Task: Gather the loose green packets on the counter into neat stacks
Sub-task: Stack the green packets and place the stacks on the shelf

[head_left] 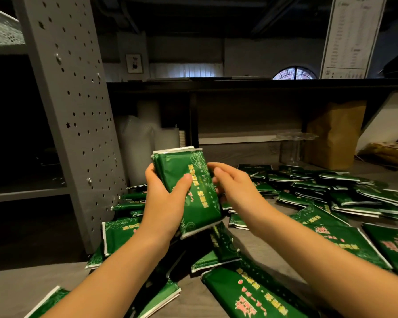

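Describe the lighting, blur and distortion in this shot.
Head view: dim room, ceiling nearly black; held stack of green packets evenly lit and sharp; wide-angle lens tilts the perforated post; clear plastic cups at the back look soft.

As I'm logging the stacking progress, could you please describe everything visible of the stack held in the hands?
The stack is a few green, glossy-looking packets with white end seams and gold and pink print, pressed face to face. It is held upright, slightly tilted, above the counter and the loose packets. The left hand grips its left side, thumb across the front; the right hand holds its right edge.
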